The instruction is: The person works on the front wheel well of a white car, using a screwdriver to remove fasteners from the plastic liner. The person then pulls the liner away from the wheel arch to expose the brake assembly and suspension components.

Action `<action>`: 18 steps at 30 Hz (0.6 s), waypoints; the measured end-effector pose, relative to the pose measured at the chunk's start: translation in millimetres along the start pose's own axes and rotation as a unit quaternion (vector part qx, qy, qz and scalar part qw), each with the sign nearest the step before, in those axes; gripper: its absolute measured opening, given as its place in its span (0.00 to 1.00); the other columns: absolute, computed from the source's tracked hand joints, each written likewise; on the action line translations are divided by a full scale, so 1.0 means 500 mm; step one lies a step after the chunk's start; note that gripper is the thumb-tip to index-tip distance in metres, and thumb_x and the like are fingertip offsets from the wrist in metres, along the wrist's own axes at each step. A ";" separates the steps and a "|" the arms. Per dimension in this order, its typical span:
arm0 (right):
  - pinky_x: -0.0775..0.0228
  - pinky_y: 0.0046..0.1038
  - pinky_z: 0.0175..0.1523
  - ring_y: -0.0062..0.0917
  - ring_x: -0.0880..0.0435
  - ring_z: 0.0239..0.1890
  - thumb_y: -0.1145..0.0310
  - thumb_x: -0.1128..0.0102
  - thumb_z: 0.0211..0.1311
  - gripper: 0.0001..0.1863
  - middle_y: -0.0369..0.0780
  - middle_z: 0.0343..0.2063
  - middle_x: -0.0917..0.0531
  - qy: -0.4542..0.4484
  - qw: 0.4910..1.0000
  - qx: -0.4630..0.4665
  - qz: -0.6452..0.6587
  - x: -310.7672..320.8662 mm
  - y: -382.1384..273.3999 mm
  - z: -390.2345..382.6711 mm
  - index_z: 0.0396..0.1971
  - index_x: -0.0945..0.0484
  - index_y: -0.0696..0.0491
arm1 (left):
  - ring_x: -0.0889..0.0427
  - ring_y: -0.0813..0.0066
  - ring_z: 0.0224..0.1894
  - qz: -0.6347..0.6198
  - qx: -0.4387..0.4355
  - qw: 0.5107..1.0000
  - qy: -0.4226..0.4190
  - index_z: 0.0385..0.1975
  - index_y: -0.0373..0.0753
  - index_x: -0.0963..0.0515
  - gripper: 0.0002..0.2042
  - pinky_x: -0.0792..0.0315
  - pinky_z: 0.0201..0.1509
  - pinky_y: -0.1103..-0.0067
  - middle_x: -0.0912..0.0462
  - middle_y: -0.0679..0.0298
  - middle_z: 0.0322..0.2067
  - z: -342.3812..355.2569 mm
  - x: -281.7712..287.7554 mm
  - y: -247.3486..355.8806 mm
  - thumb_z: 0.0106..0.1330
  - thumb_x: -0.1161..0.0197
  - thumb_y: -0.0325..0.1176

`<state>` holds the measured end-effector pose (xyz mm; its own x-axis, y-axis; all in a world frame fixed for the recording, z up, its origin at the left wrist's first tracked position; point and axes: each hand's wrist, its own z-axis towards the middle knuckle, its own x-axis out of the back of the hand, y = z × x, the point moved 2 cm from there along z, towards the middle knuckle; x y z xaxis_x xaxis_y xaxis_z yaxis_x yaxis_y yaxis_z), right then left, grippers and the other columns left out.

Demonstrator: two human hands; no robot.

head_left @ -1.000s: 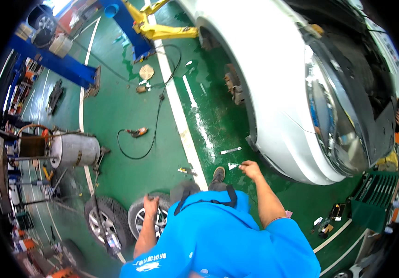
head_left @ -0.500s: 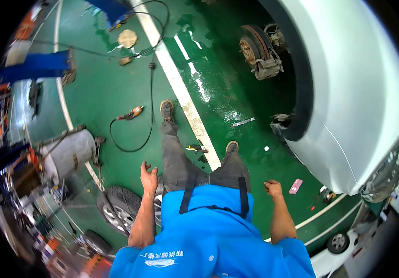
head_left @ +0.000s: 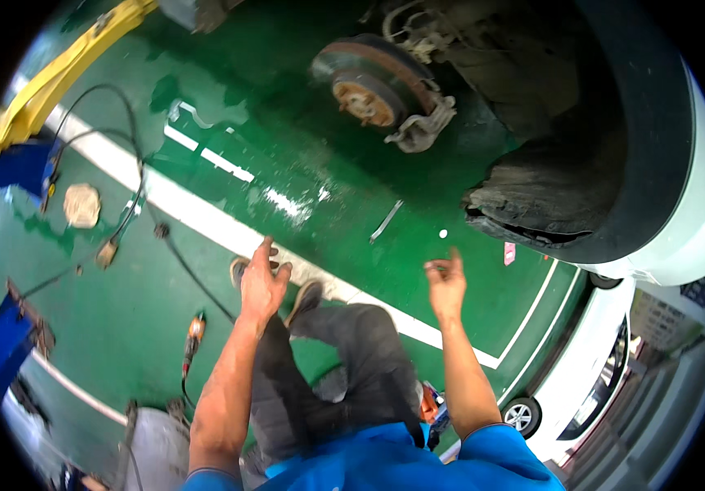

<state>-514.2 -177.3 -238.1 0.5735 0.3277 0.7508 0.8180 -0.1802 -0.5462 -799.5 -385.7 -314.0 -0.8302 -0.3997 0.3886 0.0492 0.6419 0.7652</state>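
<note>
My left hand is in the air over the white floor line, fingers apart, holding nothing. My right hand is raised over the green floor, fingers loosely bent and apart, also empty. Ahead of them a rusty brake disc with its caliper shows in the open wheel arch of a white car. A torn dark liner hangs along the arch. A thin metal strip and a pink piece lie on the floor beyond my right hand.
A yellow lift arm and blue lift parts stand at left. A black cable with an orange tool and a tan round pad lie on the floor. A metal drum is behind at left; another white car is at right.
The view has swung rightward and moved closer to the wheel arch and brake. My legs now bend lower, and both hands have risen forward, their fingers loosely apart.
</note>
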 end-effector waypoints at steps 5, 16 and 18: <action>0.27 0.25 0.39 0.21 0.20 0.32 0.71 0.36 0.60 0.40 0.41 0.37 0.16 0.239 0.967 0.080 0.031 0.046 0.004 0.145 0.70 0.45 0.62 | 0.14 0.55 0.41 -0.060 -0.055 0.994 -0.072 0.62 0.31 0.33 0.29 0.22 0.48 0.66 0.17 0.48 0.47 0.145 -0.127 -0.064 0.60 0.35 0.31; 0.24 0.24 0.40 0.22 0.18 0.33 0.77 0.42 0.62 0.34 0.38 0.35 0.17 0.302 0.875 0.165 0.341 -0.014 0.058 0.299 0.69 0.42 0.59 | 0.25 0.47 0.55 0.008 -0.701 0.684 0.202 0.57 0.33 0.28 0.22 0.30 0.58 0.62 0.24 0.48 0.54 0.411 -0.137 0.451 0.63 0.36 0.31; 0.24 0.24 0.40 0.22 0.18 0.33 0.79 0.44 0.60 0.36 0.37 0.35 0.17 0.288 0.879 0.193 0.327 -0.025 0.057 0.317 0.70 0.43 0.58 | 0.25 0.48 0.56 0.052 -0.738 0.637 0.216 0.57 0.33 0.29 0.23 0.30 0.59 0.63 0.24 0.49 0.54 0.444 -0.157 0.503 0.63 0.35 0.33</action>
<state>-504.9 -39.8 -322.0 0.9333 -0.2732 0.2332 0.2941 0.2085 -0.9327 -845.3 -47.6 -265.8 -0.5660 -0.7520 0.3378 0.8243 -0.5085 0.2491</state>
